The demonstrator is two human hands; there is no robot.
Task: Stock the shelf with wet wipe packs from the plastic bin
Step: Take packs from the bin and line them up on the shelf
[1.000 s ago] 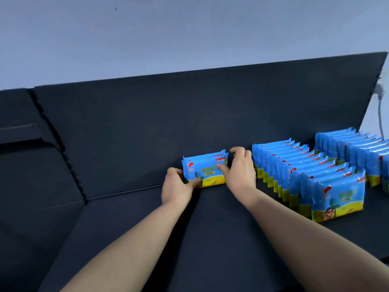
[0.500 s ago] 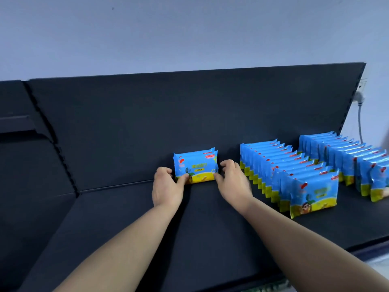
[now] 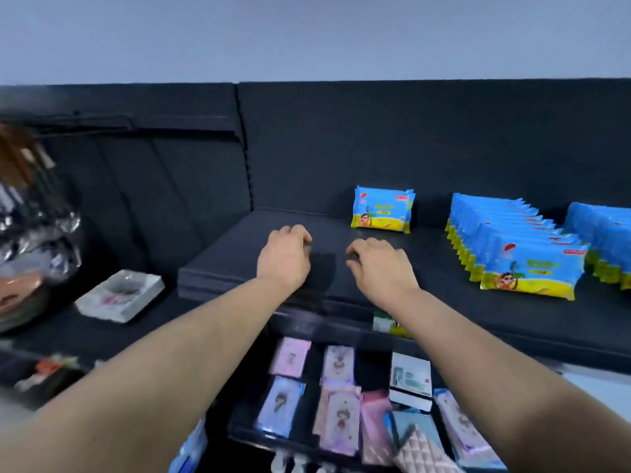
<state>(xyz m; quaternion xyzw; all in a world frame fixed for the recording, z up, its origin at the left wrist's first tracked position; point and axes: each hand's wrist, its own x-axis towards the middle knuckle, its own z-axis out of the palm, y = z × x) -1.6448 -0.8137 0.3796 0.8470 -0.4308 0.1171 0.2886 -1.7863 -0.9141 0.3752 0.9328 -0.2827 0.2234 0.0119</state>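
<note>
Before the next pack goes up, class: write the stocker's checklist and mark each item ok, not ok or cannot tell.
1. The lone pack stands upright at the back of the shelf: ok.
2. The left hand holds nothing: ok.
3. The right hand holds nothing: ok.
4. Bare shelf in front of the lone pack: ok.
5. The bin is within reach: cannot tell, it is not in view.

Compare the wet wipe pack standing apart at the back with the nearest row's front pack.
The separate pack stands by the back panel; the front pack stands nearer the shelf edge. The separate pack is outside the row; the front pack heads it. Both upright, blue-and-yellow.
</note>
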